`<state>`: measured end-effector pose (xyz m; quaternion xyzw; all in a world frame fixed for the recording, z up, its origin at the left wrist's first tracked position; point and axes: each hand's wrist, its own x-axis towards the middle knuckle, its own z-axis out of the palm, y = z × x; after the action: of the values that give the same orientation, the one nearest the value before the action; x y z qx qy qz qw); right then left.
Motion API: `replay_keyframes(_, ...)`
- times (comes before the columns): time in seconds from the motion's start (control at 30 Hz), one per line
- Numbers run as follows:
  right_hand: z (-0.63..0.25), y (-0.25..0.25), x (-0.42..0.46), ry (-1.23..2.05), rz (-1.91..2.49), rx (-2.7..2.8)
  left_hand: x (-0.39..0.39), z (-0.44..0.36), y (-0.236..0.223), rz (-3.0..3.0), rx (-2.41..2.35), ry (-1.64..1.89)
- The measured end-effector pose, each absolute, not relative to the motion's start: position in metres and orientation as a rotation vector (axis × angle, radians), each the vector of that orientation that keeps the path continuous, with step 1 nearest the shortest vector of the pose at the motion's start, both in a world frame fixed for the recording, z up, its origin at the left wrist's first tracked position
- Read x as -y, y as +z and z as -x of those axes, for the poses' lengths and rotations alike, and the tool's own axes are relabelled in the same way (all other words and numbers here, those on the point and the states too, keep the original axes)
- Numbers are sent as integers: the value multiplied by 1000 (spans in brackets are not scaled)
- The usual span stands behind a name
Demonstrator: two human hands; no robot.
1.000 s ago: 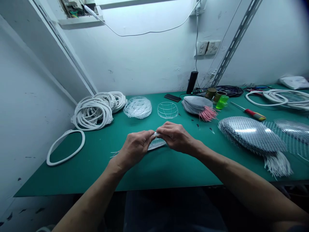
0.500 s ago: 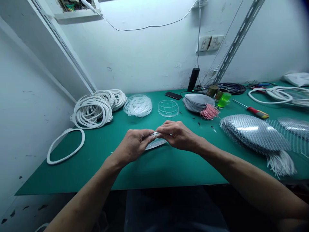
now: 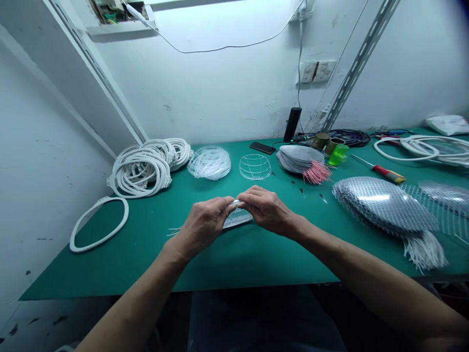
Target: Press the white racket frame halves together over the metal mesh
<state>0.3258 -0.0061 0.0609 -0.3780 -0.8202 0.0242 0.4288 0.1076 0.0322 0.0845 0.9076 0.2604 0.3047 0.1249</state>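
My left hand and my right hand meet over the middle of the green mat. Both are closed in a pinch on a small silvery mesh piece with thin white wires trailing off to the left. The piece is tilted, and its upper edge is hidden by my fingertips. A clear wire dome stands just beyond my hands.
White plastic rings are piled at the left, with one single ring lying nearer. A stack of metal mesh discs with white wires sits at the right. Grey discs with pink wires, a screwdriver and a green cup lie behind.
My hands stay pinched on the mesh piece in about the same spot. Only the view shifts slightly up and down.
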Motion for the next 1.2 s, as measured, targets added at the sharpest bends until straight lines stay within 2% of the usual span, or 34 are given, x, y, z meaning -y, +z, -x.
replay_keyframes(0.53, -317, 54, 10, -57, 955, 2041, -34, -100, 80, -2691, -636, 864)
replay_keyframes(0.7, -314, 58, 7, -39, 999, 1995, -32, -102, 82, -2704, -760, 914)
replay_keyframes(0.93, -317, 60, 1, 25, 990, 2058, -36, -99, 83, -2604, -749, 928)
replay_keyframes(1.2, -341, 42, 9, 242, 1095, 1830, -42, -81, 84, -2626, -836, 839)
